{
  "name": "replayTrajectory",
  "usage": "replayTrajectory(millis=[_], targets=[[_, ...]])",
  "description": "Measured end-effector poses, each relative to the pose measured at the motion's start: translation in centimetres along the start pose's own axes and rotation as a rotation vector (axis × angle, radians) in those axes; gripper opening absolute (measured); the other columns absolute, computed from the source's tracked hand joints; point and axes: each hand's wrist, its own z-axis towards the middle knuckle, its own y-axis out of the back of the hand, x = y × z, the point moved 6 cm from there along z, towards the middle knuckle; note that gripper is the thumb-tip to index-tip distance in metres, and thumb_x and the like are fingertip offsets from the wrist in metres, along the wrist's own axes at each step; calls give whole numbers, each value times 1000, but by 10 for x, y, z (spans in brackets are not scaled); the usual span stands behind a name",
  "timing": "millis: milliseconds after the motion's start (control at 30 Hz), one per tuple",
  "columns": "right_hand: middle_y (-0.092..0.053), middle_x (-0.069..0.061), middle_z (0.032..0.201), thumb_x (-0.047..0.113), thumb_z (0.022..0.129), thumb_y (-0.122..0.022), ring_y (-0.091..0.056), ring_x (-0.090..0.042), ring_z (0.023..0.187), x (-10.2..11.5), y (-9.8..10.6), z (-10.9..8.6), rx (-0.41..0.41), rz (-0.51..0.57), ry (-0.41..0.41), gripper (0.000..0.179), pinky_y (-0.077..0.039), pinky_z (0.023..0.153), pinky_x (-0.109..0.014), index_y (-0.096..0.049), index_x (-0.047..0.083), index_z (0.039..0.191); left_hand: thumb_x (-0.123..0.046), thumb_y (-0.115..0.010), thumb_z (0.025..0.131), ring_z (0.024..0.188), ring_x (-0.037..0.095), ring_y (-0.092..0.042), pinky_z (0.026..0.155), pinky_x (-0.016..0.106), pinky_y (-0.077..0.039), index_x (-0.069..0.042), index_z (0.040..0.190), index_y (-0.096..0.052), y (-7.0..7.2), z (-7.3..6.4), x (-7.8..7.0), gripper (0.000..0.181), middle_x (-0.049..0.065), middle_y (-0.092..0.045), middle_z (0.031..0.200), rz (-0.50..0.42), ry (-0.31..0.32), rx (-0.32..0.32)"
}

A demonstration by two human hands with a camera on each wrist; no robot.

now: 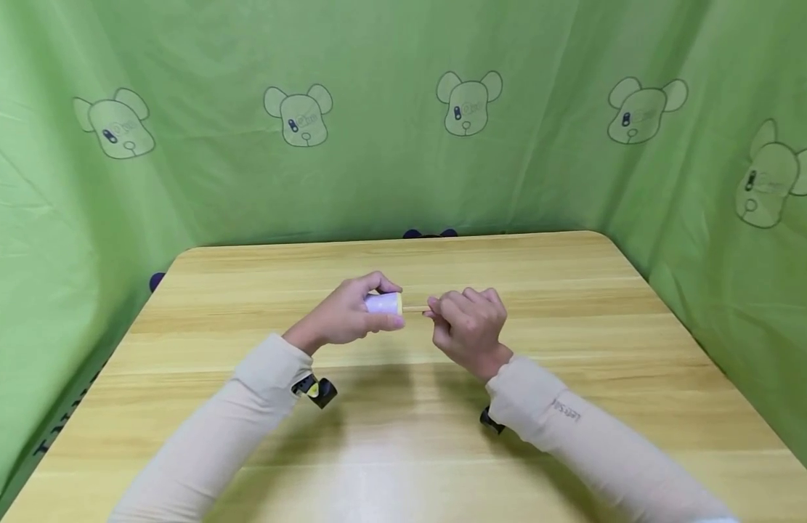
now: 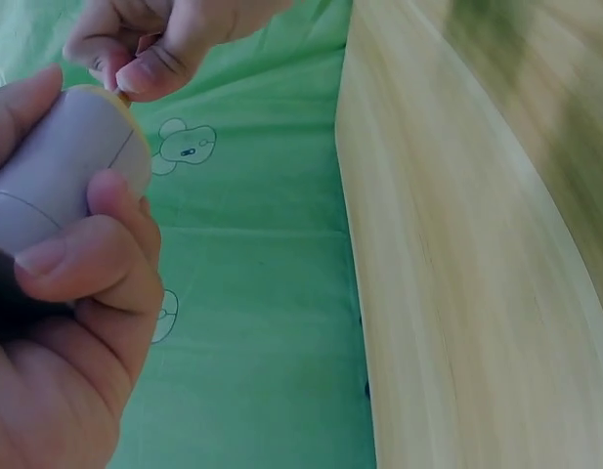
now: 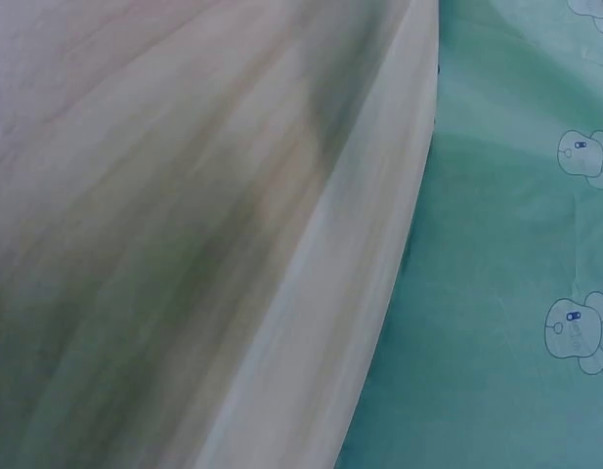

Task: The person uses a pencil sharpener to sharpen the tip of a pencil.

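A lavender, rounded cylinder (image 1: 382, 303) with a yellow rim lies sideways above the table in the head view. My left hand (image 1: 346, 312) grips it, the thumb on the near side and fingers on the far side. From its yellow end a thin wood-coloured stick (image 1: 414, 309) runs to the right. My right hand (image 1: 470, 325) pinches that stick, its other fingers curled. In the left wrist view, dark seam lines cross the lavender body (image 2: 62, 166), and the right fingertips (image 2: 145, 78) are close to the rim. The right wrist view shows neither hand.
Below both hands is a wood-grain table (image 1: 403, 421) with rounded far corners. Green curtains (image 1: 383, 181) printed with bear heads hang along its back and sides. A small black device (image 1: 321, 391) sits at the left wrist, another (image 1: 491, 420) under the right cuff.
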Motion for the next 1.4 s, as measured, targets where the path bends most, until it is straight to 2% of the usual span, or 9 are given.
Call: replayTrajectory(millis=[233, 367, 533, 667, 933, 1000, 1100, 1267, 1400], targets=[[-45, 2, 47, 30, 100, -51, -35, -13, 37, -3, -6, 8, 218, 34, -94, 46, -20, 39, -27, -49, 13, 58, -16, -78, 81, 74, 20, -56, 60, 31, -51, 1, 114, -58, 2, -1, -3, 42, 11, -60, 93, 149, -123, -67], [-50, 5, 51, 29, 97, -57, -31, -8, 37, -7, -11, 13, 411, 84, -186, 40, -18, 37, -25, -49, 16, 60, -16, -79, 80, 78, 20, -56, 64, 30, -51, 2, 113, -58, 1, -3, -3, 43, 12, -62, 101, 219, -171, -104], [-56, 10, 57, 22, 88, -70, -31, -7, 41, -15, -22, 15, 711, 147, -401, 31, -18, 38, -25, -51, 22, 63, -14, -80, 80, 81, 21, -56, 66, 29, -51, 4, 111, -57, -1, -6, -4, 42, 14, -62, 109, 307, -251, -145], [-53, 11, 57, 24, 90, -69, -38, -11, 47, -21, -28, 14, 893, 196, -534, 31, -22, 41, -27, -51, 23, 65, -13, -82, 78, 83, 21, -56, 68, 28, -51, 2, 108, -57, -4, -10, -6, 42, 15, -61, 109, 402, -342, -187], [-44, 2, 60, 18, 95, -60, -37, -13, 51, -29, -36, 6, 1245, 483, -855, 30, -30, 48, -28, -51, 12, 67, -15, -82, 78, 86, 22, -60, 70, 26, -53, 2, 109, -56, -14, -14, -11, 43, 13, -58, 108, 507, -469, -174], [-48, 1, 62, 21, 95, -61, -40, -14, 52, -29, -35, 10, 1240, 455, -841, 27, -32, 48, -29, -56, 12, 70, -13, -82, 78, 86, 22, -59, 70, 26, -52, 3, 109, -57, -11, -12, -11, 43, 13, -59, 107, 471, -450, -175], [-60, 4, 72, 27, 93, -65, -52, -15, 62, -29, -32, 16, 1135, 364, -746, 17, -42, 55, -32, -66, 17, 79, -12, -82, 78, 85, 21, -57, 69, 27, -52, 3, 110, -58, -4, -8, -10, 43, 14, -61, 107, 382, -377, -177], [-68, 0, 88, 22, 87, -74, -63, -19, 82, -21, -21, 19, 841, 281, -493, 11, -48, 72, -40, -71, 12, 90, -14, -81, 80, 83, 21, -57, 67, 29, -51, 0, 112, -58, 5, -4, -6, 42, 13, -62, 111, 312, -243, -154], [-69, -4, 84, 19, 83, -77, -62, -24, 75, -13, -12, 16, 564, 143, -241, 14, -41, 68, -43, -71, 8, 89, -16, -81, 80, 82, 21, -57, 66, 30, -51, -1, 111, -59, 11, -3, -5, 41, 14, -63, 117, 270, -178, -141]])
